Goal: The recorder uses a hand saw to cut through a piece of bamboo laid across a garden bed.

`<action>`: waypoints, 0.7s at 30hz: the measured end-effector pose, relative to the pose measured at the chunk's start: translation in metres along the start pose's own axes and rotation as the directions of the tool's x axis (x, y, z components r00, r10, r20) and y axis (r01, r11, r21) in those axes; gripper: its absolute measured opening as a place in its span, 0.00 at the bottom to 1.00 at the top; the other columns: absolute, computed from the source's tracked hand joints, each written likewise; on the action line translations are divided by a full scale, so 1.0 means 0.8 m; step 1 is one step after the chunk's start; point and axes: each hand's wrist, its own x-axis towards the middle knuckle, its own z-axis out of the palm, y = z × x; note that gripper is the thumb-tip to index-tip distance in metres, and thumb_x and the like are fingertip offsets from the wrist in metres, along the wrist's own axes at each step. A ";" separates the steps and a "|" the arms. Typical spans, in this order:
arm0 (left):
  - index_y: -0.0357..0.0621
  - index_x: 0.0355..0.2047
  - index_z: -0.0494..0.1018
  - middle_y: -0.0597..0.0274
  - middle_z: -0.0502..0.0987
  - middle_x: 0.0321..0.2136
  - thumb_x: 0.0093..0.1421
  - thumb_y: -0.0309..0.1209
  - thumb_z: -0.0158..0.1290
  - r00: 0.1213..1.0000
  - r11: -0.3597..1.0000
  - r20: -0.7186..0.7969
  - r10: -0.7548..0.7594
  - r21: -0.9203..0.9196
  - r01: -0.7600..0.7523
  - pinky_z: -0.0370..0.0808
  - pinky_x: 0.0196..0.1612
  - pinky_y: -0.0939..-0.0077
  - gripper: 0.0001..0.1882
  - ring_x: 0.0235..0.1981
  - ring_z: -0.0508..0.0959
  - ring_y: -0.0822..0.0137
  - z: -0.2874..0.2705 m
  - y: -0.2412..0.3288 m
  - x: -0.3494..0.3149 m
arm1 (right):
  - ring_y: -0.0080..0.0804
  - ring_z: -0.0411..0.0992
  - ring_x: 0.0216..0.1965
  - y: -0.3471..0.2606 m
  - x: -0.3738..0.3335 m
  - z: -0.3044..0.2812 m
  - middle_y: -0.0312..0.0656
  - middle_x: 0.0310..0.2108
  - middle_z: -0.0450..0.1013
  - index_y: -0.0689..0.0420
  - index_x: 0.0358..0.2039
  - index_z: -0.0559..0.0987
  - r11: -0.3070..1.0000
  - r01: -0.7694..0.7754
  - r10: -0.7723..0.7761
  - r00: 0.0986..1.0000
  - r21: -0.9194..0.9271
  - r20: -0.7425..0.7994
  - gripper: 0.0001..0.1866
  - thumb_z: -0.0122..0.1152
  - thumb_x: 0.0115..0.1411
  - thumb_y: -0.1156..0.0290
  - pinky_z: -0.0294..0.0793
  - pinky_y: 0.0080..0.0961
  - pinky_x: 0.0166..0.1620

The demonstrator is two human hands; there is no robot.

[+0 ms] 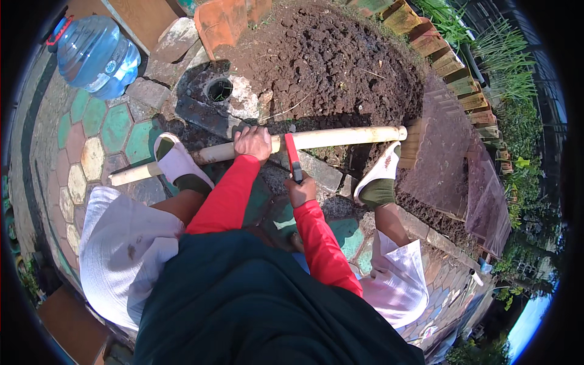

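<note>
A long pale bamboo pole [347, 137] lies crosswise before me, from the paving at the left to the soil bed at the right. My left hand [253, 143] is closed over it near its middle, pressing from above. In my right hand [301, 190] is a hand saw [293, 153] with a red blade and a dark handle. Its blade lies across the pole, just right of my left hand; the teeth cannot be made out. My feet, in pale slides, are spread apart; the left slide [177, 157] touches the pole and the right slide [380, 170] is by its right end.
Dark loose soil [340, 61] fills the bed ahead, edged by bricks [447, 61]. A large blue water bottle [97, 58] stands at the far left on hexagonal paving [115, 129]. A stone block with a round hole [219, 90] sits beyond the pole. At the right leans a translucent sheet [441, 146].
</note>
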 end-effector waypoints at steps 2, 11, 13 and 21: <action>0.47 0.27 0.74 0.64 0.75 0.31 0.57 0.40 0.41 0.998 1.000 0.063 -0.012 -0.002 0.012 0.64 0.40 0.60 0.15 0.37 0.72 0.61 0.007 -0.004 0.002 | 0.23 0.64 0.18 0.012 0.002 -0.005 0.34 0.14 0.66 0.59 0.21 0.71 0.984 -0.090 0.077 0.993 0.152 0.085 0.07 0.60 0.42 0.74 0.63 0.23 0.23; 0.46 0.25 0.75 0.62 0.75 0.28 0.55 0.38 0.43 0.999 1.000 -0.031 -0.022 -0.015 0.021 0.65 0.39 0.62 0.13 0.34 0.73 0.60 -0.010 0.005 0.005 | 0.24 0.65 0.20 0.032 -0.032 -0.002 0.35 0.17 0.67 0.62 0.24 0.73 0.995 -0.044 0.045 0.999 0.094 -0.007 0.08 0.60 0.42 0.75 0.64 0.24 0.26; 0.46 0.25 0.74 0.62 0.75 0.28 0.55 0.38 0.43 0.999 1.000 -0.032 -0.010 -0.013 0.010 0.65 0.40 0.62 0.13 0.34 0.73 0.60 -0.001 0.003 0.007 | 0.23 0.64 0.20 0.022 0.021 0.016 0.34 0.16 0.66 0.61 0.25 0.73 0.999 0.005 -0.004 1.000 0.032 -0.008 0.07 0.59 0.43 0.75 0.63 0.24 0.25; 0.45 0.25 0.74 0.62 0.75 0.29 0.56 0.39 0.42 0.999 1.000 -0.042 -0.015 -0.008 0.015 0.64 0.41 0.61 0.15 0.35 0.73 0.60 -0.015 0.002 0.003 | 0.28 0.65 0.21 0.064 -0.057 -0.012 0.37 0.17 0.67 0.62 0.27 0.73 0.997 0.069 -0.069 0.998 0.044 -0.016 0.09 0.59 0.43 0.74 0.64 0.27 0.27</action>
